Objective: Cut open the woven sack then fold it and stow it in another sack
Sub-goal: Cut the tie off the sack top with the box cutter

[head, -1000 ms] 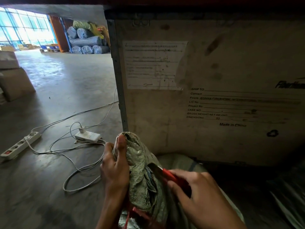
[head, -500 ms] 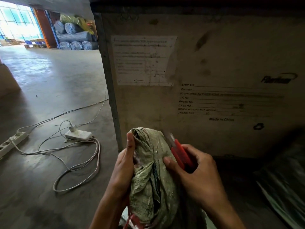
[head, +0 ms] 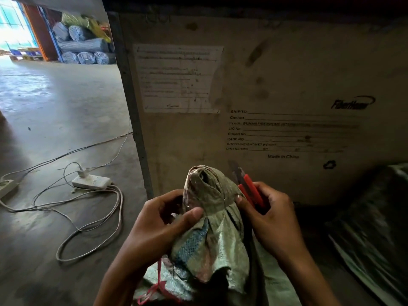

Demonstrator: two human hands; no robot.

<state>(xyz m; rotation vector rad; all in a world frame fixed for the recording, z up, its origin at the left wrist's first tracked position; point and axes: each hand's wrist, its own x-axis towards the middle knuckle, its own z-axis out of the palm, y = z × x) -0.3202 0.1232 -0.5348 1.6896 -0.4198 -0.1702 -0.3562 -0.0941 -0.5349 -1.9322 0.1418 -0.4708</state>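
You're on step 1, the cut-open. The woven sack (head: 212,228) stands btw your hands, just in front of the big crate (head: 287,85), its neck bunched & bound tight; w/ what, can't tell. Your left hand (head: 159,224) curls round the neck's left side, thumb pressed on the fabric. Your right hand (head: 271,217) clamps the red knife (head: 249,191), blade up & clear of the weave, a fingertip touching the neck. Next, prob.: blade to the binding, cutting away from that thumb. Fold & stow not yet begun.

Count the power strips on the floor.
2. One power strip lies on the floor left of the crate; the second strip is cut by the left edge. Others may be hidden.
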